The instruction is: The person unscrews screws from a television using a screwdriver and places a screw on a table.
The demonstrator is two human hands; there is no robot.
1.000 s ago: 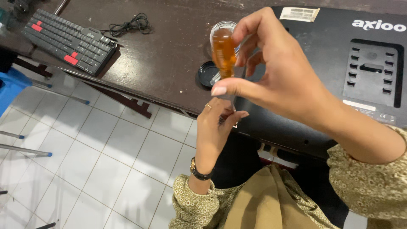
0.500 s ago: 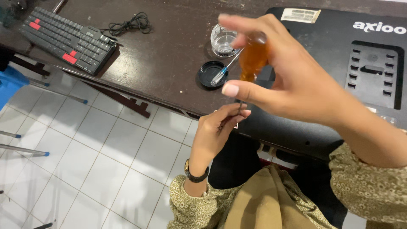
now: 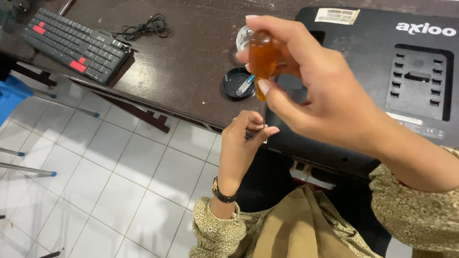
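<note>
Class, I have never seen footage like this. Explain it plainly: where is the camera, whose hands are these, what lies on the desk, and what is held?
The one camera sits on the person's head and looks down, so both hands are their own. The right hand holds up a small vial of orange liquid. The left hand pinches something too small to identify. On the dark desk lie a keyboard, a cable, a black lid, a clear jar and a black laptop.

amber-orange liquid in clear vial [image 3: 262, 59]; black round lid [image 3: 237, 82]; dark brown desk [image 3: 186, 62]; black keyboard [image 3: 76, 44] with red keys; olive floral-print sleeves [image 3: 224, 229]; white floor tiles [image 3: 95, 181]; black wristwatch [image 3: 221, 193].
</note>
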